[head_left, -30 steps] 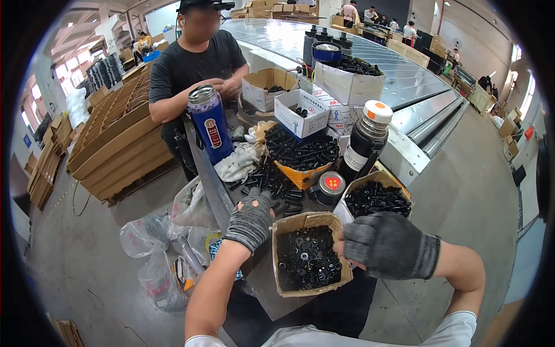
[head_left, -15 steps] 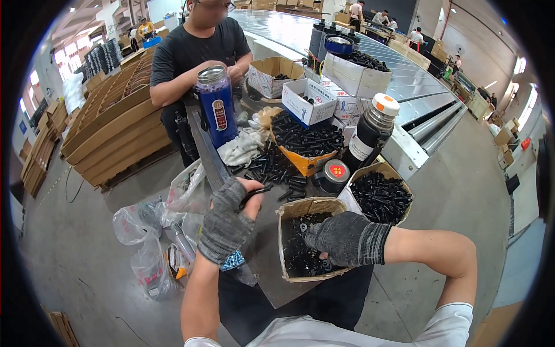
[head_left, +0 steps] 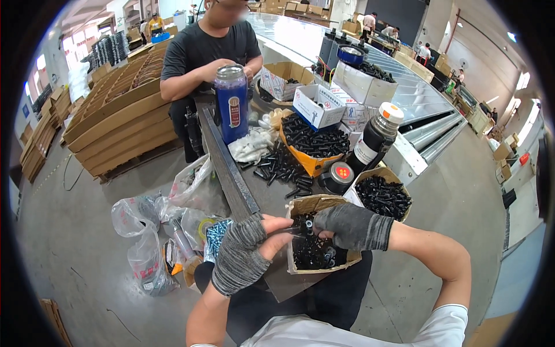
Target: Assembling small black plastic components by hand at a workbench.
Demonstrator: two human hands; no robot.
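My left hand [head_left: 245,251], in a grey fingerless glove, is at the left rim of a small cardboard box [head_left: 291,263]. Its thumb and forefinger pinch a slim black bolt, mostly lost against the dark box contents. My right hand [head_left: 355,226], gloved the same way, reaches over the box's right rim with its fingers curled; whatever they grip is hidden. Small black parts and several grey ring-shaped washers [head_left: 329,254] lie inside the box. Loose black bolts [head_left: 277,168] are strewn on the table beyond.
Behind stand an orange-edged carton of black bolts [head_left: 312,139], another carton of bolts [head_left: 381,196], a black thermos [head_left: 374,139], its black cup [head_left: 337,176] and a blue bottle [head_left: 231,110]. Plastic bags [head_left: 144,248] sit left of the table. Across from me a person [head_left: 211,58] works.
My left hand has moved right and down, bringing the bolt to the box. My right hand has risen slightly within the box. The view has shifted a little.
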